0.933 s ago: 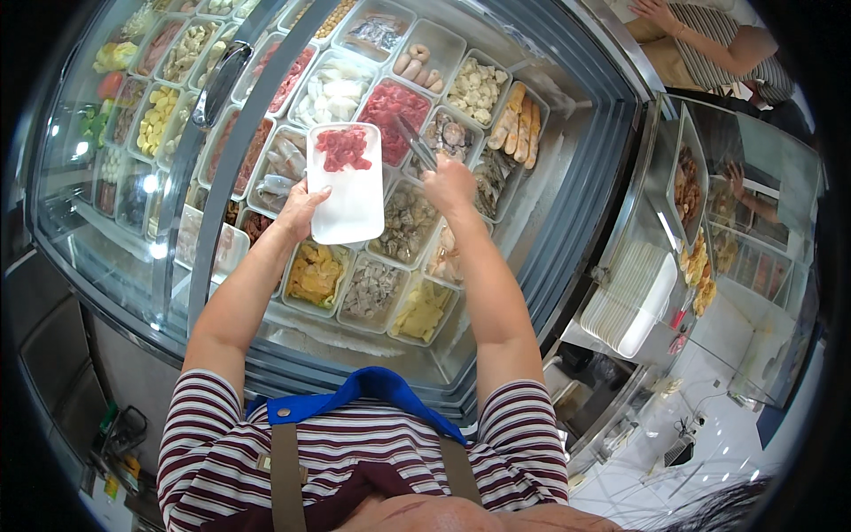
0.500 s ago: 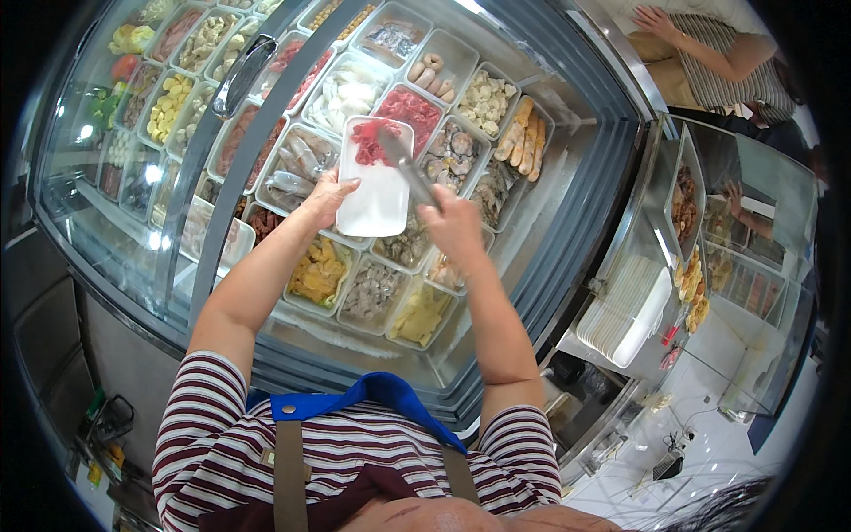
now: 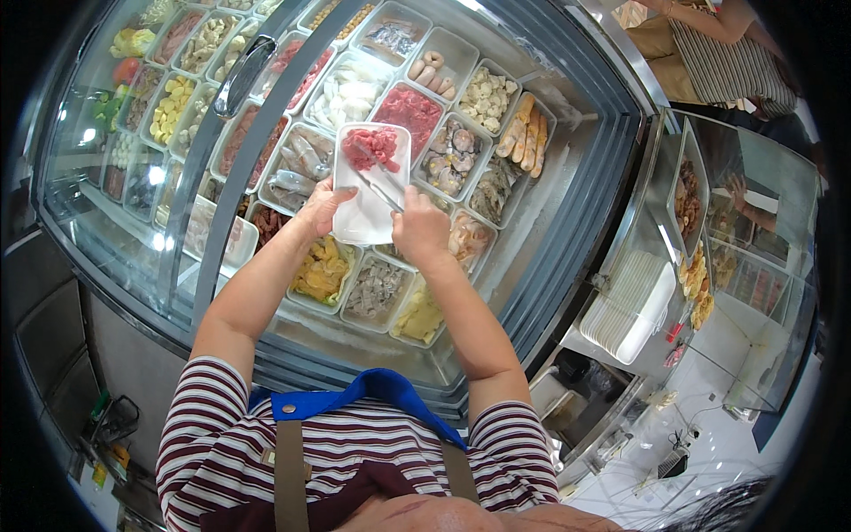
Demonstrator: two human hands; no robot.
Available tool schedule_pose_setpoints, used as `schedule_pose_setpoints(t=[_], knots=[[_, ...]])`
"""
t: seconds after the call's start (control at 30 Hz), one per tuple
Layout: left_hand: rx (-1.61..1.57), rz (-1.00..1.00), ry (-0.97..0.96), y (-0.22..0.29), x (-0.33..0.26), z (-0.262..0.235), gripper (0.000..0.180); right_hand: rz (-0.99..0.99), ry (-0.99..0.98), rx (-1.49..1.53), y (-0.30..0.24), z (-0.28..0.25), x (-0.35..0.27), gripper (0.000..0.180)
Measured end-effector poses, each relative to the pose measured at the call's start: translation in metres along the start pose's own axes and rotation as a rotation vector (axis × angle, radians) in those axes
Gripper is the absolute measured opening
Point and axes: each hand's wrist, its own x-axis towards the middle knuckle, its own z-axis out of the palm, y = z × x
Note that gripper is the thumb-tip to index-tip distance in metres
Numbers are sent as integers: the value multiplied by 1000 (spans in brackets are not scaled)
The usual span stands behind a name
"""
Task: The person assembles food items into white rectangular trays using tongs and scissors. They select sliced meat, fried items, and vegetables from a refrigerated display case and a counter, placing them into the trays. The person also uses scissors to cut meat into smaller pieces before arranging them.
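Observation:
My left hand (image 3: pixel 324 208) grips the left edge of a white rectangular tray (image 3: pixel 362 222), its thumb over the rim. Red sliced meat (image 3: pixel 370 148) lies in a heap at the tray's far end. Closed round a pair of metal tongs (image 3: pixel 383 189), my right hand (image 3: pixel 420 226) is over the tray's near right part. The tongs' tips reach the heap's near edge; whether they pinch any meat is not clear. Just beyond the tray stands a tub of similar red meat (image 3: pixel 408 111).
Around the tray, the chilled case holds tubs of squid (image 3: pixel 301 168), fish slices (image 3: pixel 450 158), shrimp (image 3: pixel 496 193) and yellow pieces (image 3: pixel 321 269). A grey door frame (image 3: pixel 257 146) with glass runs along the left. Stacked white trays (image 3: pixel 629 306) stand at right; another person (image 3: pixel 722 53) is at the upper right.
The tongs and my right hand have come down and toward me, off the top of the meat. More of the red heap shows. The tray has shifted slightly left and nearer.

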Motion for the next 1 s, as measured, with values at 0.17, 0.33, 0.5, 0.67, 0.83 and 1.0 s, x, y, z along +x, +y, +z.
schedule_pose_setpoints(t=[0.17, 0.33, 0.5, 0.67, 0.83, 1.0], knots=[[-33, 47, 11, 6, -12, -12, 35, 205, 121, 176, 36, -10, 1, 52], [-31, 44, 53, 5, -37, -20, 40, 314, 116, 270, 51, 1, -29, 52], [27, 4, -22, 14, -76, -19, 45, 397, 52, 615, 65, 59, -96, 48], [58, 39, -27, 15, -123, -2, 48, 402, 49, 633, 54, 47, -127, 43], [83, 73, 6, 9, -162, 1, 49, 354, 112, 282, 61, 18, -60, 36], [41, 72, -13, -2, -180, 7, 61, 264, 144, 171, 51, 5, 18, 34]])
